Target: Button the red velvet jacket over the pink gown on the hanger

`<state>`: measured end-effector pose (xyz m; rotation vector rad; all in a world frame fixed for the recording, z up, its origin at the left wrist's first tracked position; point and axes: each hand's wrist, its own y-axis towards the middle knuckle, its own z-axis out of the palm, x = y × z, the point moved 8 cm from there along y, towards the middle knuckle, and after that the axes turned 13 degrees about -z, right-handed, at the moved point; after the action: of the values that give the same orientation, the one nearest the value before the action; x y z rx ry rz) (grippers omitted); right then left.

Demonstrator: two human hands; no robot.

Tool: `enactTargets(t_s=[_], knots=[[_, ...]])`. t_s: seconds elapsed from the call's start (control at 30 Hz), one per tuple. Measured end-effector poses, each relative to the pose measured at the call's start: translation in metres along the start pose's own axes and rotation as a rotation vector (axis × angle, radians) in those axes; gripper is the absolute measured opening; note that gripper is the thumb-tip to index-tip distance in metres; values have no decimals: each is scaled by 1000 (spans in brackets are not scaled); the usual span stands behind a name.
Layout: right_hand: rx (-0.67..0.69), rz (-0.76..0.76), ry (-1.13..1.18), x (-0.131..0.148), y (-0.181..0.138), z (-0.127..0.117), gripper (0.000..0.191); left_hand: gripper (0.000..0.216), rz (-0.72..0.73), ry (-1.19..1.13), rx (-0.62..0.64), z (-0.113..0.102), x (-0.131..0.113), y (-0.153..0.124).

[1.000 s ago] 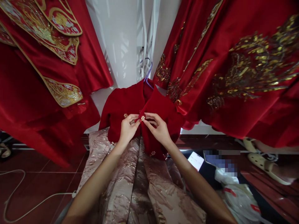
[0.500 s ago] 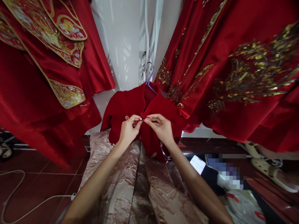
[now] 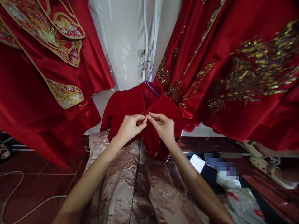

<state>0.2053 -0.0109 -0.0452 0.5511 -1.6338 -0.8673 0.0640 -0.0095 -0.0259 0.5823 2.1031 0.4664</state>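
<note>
A dark red jacket (image 3: 127, 102) with beaded flower-like buttons hangs in front of me on a purple hanger (image 3: 152, 88). My left hand (image 3: 131, 127) is closed in a pinch on one front edge of it, just below the collar opening. Opposite, my right hand (image 3: 163, 127) pinches a small beaded button (image 3: 148, 116) at the other edge. The fingertips of both hands meet there and partly hide the button and cloth. Lower on the jacket front another beaded button (image 3: 155, 154) shows. A shiny pinkish patterned garment (image 3: 121, 183) lies beneath the jacket.
Red gold-embroidered garments hang at left (image 3: 93, 62) and right (image 3: 233, 124). White straps (image 3: 151, 34) hang behind. At lower right are a phone-like white panel (image 3: 197, 163), a plastic bag (image 3: 244, 203) and a pale clog (image 3: 268, 171) on someone's foot. A cable (image 3: 21, 183) crosses the tiled floor.
My left hand has moved right and slightly up, bringing its fingertips against those of my right hand. The pearl that showed at my left fingertips is now mostly covered.
</note>
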Motion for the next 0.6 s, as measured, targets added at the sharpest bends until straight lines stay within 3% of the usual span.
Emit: enactTargets(t_s=[0.3, 0.6], knots=[[40, 1, 13, -1, -2, -1, 34, 13, 22, 138, 38, 4, -5, 5], [125, 39, 43, -10, 0, 5, 35, 11, 209, 376, 184, 3, -18, 15]])
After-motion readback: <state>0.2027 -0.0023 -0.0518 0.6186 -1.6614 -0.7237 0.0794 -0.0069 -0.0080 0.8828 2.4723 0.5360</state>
